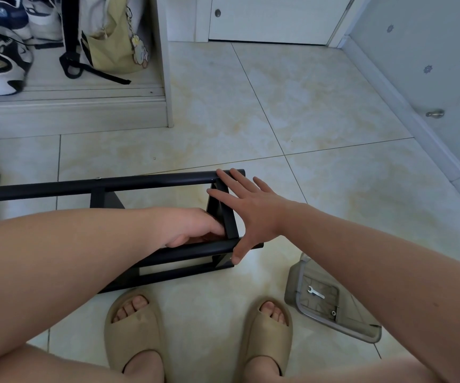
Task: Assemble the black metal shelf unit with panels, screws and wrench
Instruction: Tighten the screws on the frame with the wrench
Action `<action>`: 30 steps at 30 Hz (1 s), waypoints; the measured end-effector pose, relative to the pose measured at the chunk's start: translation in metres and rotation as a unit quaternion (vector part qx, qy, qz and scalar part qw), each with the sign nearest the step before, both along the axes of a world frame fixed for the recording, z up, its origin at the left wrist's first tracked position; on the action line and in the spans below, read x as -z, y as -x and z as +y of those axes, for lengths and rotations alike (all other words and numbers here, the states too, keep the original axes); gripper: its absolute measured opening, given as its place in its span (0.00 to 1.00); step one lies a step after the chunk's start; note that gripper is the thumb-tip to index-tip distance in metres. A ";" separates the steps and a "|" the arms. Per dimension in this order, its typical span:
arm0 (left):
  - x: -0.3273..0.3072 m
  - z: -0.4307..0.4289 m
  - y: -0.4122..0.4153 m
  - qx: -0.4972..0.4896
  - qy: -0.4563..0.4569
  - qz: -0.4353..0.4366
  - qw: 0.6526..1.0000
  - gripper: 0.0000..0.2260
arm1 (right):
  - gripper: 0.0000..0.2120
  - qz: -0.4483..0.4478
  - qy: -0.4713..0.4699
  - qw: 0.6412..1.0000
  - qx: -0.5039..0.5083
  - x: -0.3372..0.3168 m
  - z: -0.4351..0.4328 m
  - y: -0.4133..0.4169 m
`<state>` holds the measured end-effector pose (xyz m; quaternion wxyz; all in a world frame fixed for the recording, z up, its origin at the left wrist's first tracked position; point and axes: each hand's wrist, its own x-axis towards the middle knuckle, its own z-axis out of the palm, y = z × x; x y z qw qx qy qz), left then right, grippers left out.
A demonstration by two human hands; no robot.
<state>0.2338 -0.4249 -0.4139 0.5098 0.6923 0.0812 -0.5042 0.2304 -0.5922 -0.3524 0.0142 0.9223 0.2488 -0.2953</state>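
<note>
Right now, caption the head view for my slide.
Left hand reaches inside the black shelf frame, right hand spread on its end panel; wrench lies in tray.

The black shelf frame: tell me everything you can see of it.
The black shelf frame looks like matte metal: two round tubes running left to right, joined by flat cross panels, with a small screw head on the far tube. It lies on the tiled floor before the person's feet, its left end out of view. The right hand rests spread open over its right end; the left hand reaches in beside the end panel, fingers curled, their hold hidden.
</note>
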 end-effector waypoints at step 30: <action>-0.006 0.001 0.000 -0.001 0.010 0.005 1.000 0.08 | 0.68 -0.003 0.001 1.000 -0.002 -0.001 0.000 0.001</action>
